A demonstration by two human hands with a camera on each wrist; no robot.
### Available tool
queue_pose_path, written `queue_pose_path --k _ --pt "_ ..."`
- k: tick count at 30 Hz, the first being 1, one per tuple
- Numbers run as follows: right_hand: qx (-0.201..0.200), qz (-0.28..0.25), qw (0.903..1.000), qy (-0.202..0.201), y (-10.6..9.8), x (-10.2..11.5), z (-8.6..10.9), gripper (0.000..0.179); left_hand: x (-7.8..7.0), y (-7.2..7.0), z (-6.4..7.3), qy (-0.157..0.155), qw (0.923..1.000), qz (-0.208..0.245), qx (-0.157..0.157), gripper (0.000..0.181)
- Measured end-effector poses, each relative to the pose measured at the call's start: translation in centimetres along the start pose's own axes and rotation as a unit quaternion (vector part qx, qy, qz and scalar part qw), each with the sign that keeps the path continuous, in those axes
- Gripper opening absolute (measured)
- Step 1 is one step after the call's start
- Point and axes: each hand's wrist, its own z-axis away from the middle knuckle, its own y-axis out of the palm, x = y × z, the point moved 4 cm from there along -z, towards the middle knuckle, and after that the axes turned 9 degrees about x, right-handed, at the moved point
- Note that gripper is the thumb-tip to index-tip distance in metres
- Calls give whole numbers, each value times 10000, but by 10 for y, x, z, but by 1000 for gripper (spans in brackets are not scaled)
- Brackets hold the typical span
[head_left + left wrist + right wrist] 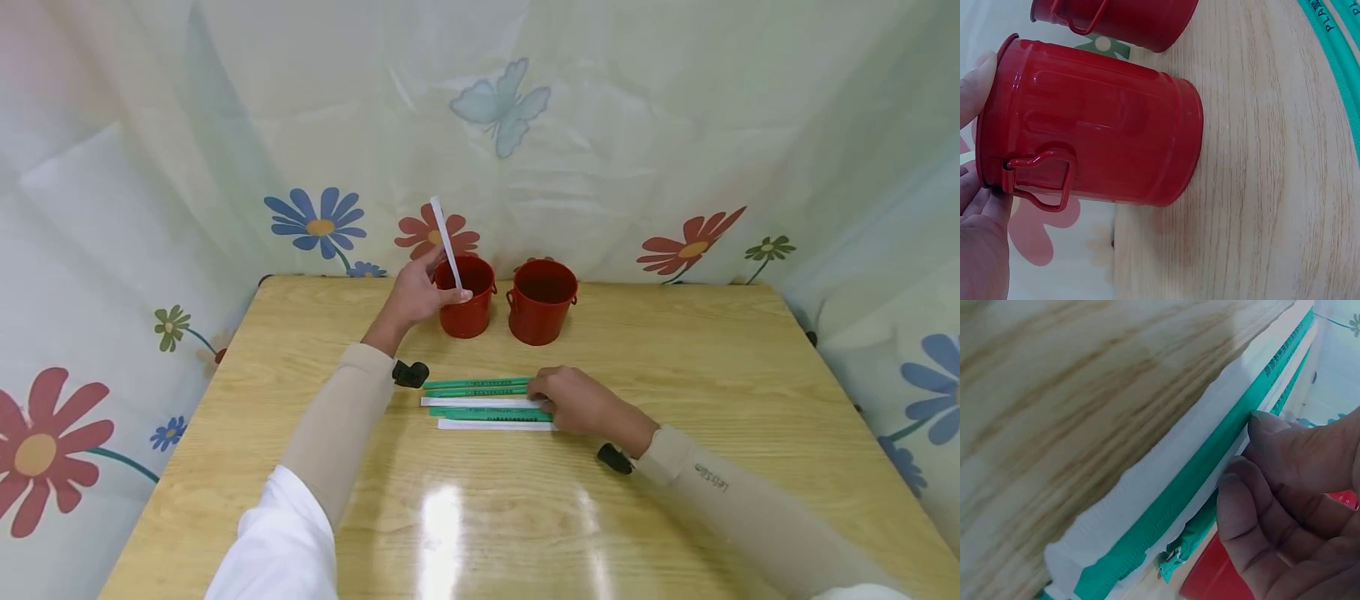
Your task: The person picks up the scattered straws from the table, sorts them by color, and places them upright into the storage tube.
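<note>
My left hand (pixel 420 292) is at the rim of the left red bucket (pixel 467 318), thumb on the near side and fingers round the far side. In the left wrist view this bucket (pixel 1110 125) stands on the table with its wire handle hanging. A white paper-wrapped straw (pixel 447 242) leans up out of it, lower end hidden inside. My right hand (pixel 581 402) bends over the right ends of a row of wrapped straws. In the right wrist view, thumb and fingertips pinch a white straw beside a green-wrapped straw (pixel 1191 472). A front white straw (pixel 487 425) lies nearest me.
A second red bucket (pixel 542 312) stands right of the first, close to the back edge of the wooden table (pixel 712 358). Green-wrapped straws (pixel 476 383) lie at the back of the row. A flowered curtain (pixel 637 125) hangs behind and at both sides.
</note>
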Motion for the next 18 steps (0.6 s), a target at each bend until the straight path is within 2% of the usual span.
queue_pose_path --k 6,11,18 --pt "313 -62 9994 109 0 1 -2 19 -3 2 -2 36 10000 33 14 88" --pt "564 -341 9978 68 0 1 -5 23 -2 2 -1 16 10000 -14 43 88" --pt "560 -389 9977 -35 -11 1 -5 22 -1 1 1 46 10000 1 20 87"
